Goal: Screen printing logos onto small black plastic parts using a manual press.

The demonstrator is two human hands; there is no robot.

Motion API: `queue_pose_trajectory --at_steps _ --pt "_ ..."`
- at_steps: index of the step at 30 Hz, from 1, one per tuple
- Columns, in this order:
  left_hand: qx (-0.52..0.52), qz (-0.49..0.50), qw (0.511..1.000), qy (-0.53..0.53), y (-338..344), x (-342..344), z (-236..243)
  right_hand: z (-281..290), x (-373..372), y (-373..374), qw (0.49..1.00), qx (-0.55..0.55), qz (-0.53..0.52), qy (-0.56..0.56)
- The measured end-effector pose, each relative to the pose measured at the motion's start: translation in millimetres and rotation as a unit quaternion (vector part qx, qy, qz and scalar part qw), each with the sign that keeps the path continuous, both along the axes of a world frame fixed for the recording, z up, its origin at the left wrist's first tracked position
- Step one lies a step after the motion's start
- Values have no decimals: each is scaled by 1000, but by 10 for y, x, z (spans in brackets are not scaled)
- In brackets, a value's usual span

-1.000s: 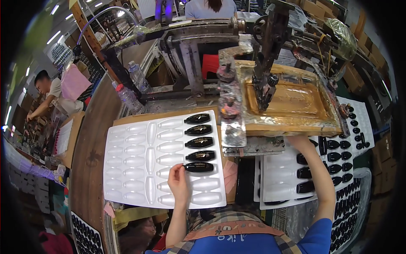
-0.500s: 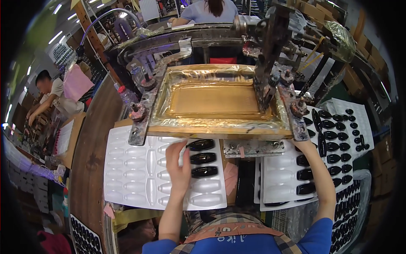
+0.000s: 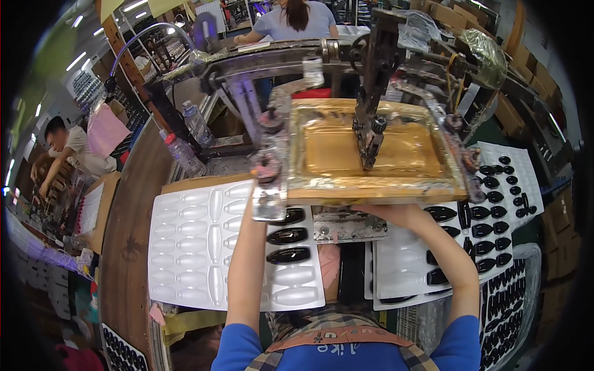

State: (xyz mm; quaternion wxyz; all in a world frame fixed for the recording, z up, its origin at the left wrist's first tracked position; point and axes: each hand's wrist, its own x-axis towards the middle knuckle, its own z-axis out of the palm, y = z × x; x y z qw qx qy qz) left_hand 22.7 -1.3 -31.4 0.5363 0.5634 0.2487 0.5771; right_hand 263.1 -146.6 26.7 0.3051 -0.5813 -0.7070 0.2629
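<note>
A wooden-edged printing screen (image 3: 377, 190) with amber mesh and tape spans the space before me, held between stained metal brackets (image 3: 270, 201). My left forearm reaches up to the left bracket; the hand is hidden behind it. Below the screen's front edge, my right hand (image 3: 396, 214) reaches inward, its fingertips mostly covered. A dirty metal block (image 3: 349, 226) shows just under the screen. Left of it lies a white moulded tray (image 3: 185, 247) with a few glossy black bottle-shaped pieces (image 3: 288, 255) in its right column. More black pieces (image 3: 438, 276) sit in a white tray (image 3: 402, 260) on the right.
A dark squeegee arm (image 3: 371, 93) stands over the screen. Clear plastic bottles (image 3: 185, 154) stand at the left on the brown table (image 3: 130, 247). Further trays of black pieces (image 3: 504, 309) lie at the right. Other people sit beyond the machine and at far left.
The screen, seen from a shifted head view, now sits further right. My left hand has gone from above the left tray up behind the bracket. My right hand has moved leftward under the screen.
</note>
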Motion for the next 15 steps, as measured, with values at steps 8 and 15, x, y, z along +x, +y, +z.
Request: queue_pose_trajectory --at_steps 8,15 --pt "-124 220 961 113 -1385 -820 -286 -202 379 -313 992 89 -78 -33" --pt "-226 185 948 125 -1991 -753 -764 -917 1059 -53 928 109 -119 -335"
